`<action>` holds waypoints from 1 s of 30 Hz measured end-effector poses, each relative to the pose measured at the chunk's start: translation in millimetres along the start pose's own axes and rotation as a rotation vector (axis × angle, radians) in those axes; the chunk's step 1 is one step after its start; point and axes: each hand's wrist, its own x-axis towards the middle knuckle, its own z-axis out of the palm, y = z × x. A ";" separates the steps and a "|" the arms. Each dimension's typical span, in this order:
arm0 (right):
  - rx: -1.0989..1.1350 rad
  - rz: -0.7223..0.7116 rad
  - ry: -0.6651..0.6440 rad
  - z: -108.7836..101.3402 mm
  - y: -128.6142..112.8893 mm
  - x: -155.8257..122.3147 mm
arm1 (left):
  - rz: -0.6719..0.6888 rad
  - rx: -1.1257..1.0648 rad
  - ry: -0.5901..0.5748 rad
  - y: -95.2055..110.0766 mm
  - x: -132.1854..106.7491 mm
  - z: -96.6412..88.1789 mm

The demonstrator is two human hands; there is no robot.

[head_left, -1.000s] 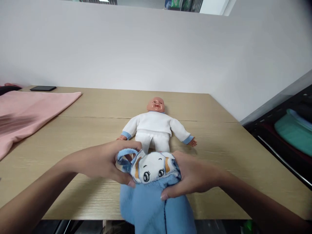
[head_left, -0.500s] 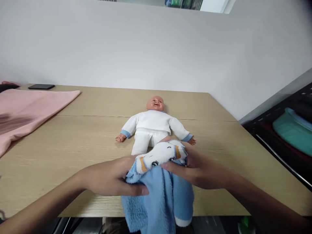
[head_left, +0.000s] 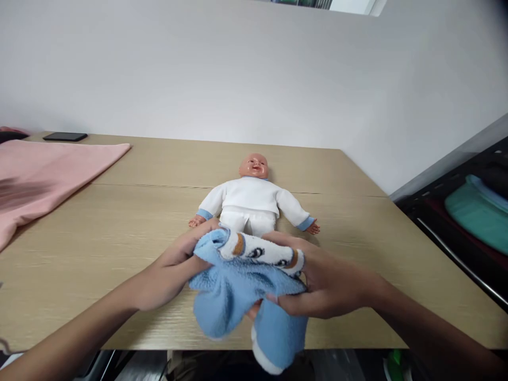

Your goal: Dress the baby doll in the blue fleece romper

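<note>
Both my hands grip a small blue fleece garment (head_left: 224,301) near the table's front edge. Its gathered upper part is a white band with black and brown markings like an animal's face. My left hand (head_left: 169,275) is closed on the left end, thumb on top. On the right end my right hand (head_left: 323,278) is closed, thumb over the blue cloth. Two blue tube-like parts hang below, one with a white cuff; whether they are sleeves or legs I cannot tell. Beyond lies a baby doll (head_left: 251,196) on its back, in white clothes with blue cuffs; its lower legs are hidden.
A pink cloth (head_left: 59,169) is spread on the left of the wooden table (head_left: 138,233). Behind it lies a flat black object (head_left: 65,136), like a phone. A grey wall (head_left: 198,74) rises behind the table. At right, a dark rack holds a folded green cloth (head_left: 476,211).
My left hand has risen and shifted left, lifting and bunching the garment. The hanging blue part has become shorter. The doll still lies in its place.
</note>
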 end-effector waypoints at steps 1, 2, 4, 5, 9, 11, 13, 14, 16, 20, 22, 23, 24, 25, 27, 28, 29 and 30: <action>-0.027 -0.018 0.017 0.8 0.8 -0.1 | 0.001 0.004 0.025 -0.2 -0.7 -1.4; -0.030 -0.032 0.033 1.9 2.5 0.0 | 0.005 0.017 0.046 -0.1 -0.7 -2.4; -0.006 -0.040 0.067 4.6 8.0 1.6 | 0.036 0.066 0.070 1.3 1.0 -2.9; 0.008 -0.032 0.076 6.0 11.3 2.8 | 0.058 0.098 0.075 2.5 2.7 -2.4; 0.163 0.012 -0.054 8.7 20.7 8.9 | 0.107 0.152 0.080 9.2 11.0 2.4; 0.350 0.067 -0.219 9.4 20.6 11.1 | 0.105 0.160 0.080 11.1 14.3 4.2; 0.482 0.114 -0.307 10.8 18.4 12.1 | 0.099 0.211 0.062 10.2 16.1 4.0; 0.494 0.126 -0.293 11.8 17.2 12.3 | 0.092 0.247 0.055 8.8 16.5 3.1; 0.396 0.113 -0.154 14.0 16.1 12.0 | 0.079 0.295 0.036 4.9 16.6 0.3; 0.152 -0.074 0.140 18.3 20.1 11.4 | 0.056 0.143 -0.146 0.7 15.0 -1.8; 0.187 -0.117 0.210 21.2 23.8 12.5 | -0.033 -0.009 -0.272 1.3 13.6 0.8; 0.220 -0.117 0.243 22.8 25.7 13.5 | -0.088 -0.070 -0.318 1.5 12.8 2.4; 0.247 -0.114 0.281 24.6 27.7 14.6 | -0.135 -0.113 -0.354 1.2 11.7 3.8; 0.266 -0.105 0.316 26.2 29.8 15.8 | -0.166 -0.142 -0.379 0.0 10.6 4.5; 0.288 -0.050 0.338 28.5 34.9 17.3 | -0.149 -0.194 -0.361 -5.1 8.2 3.8; 0.300 0.005 0.316 29.3 37.8 17.5 | -0.117 -0.220 -0.315 -8.7 7.2 2.7; 0.320 0.056 0.266 29.8 41.0 17.4 | -0.080 -0.242 -0.257 -12.6 6.5 1.7; 0.352 0.089 0.199 30.2 44.3 17.0 | -0.050 -0.258 -0.201 -16.2 6.2 1.1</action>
